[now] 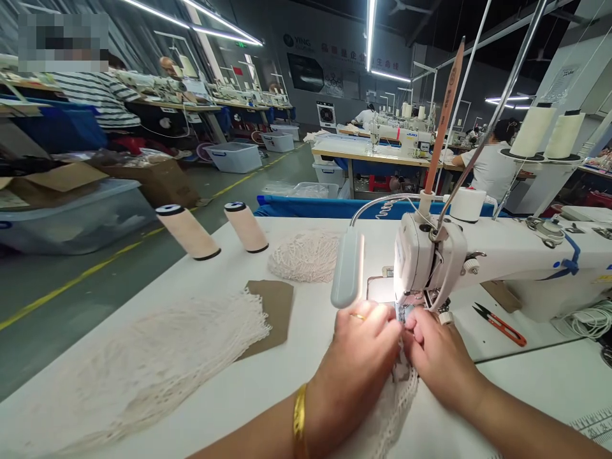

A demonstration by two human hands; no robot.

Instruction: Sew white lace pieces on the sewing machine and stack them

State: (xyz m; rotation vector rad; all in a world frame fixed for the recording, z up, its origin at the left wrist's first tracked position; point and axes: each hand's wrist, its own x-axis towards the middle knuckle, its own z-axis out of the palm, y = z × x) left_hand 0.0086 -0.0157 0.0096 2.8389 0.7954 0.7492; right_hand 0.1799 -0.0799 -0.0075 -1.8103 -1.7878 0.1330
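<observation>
Both hands are close together under the head of a white sewing machine. My left hand, with a ring and a gold bangle, has its fingers closed on white lace fabric beside the needle area. On the other side, my right hand pinches the same lace at its edge. The fabric runs down from the presser foot between my wrists toward the table's front. My fingertips partly cover the needle and foot. A grey lamp lights the spot from the left.
White lace pieces lie at left, partly over brown card; a lace heap sits behind. Two thread cones stand near the far edge. Orange-handled thread snips lie right of the machine. Co-workers sit at other machines beyond.
</observation>
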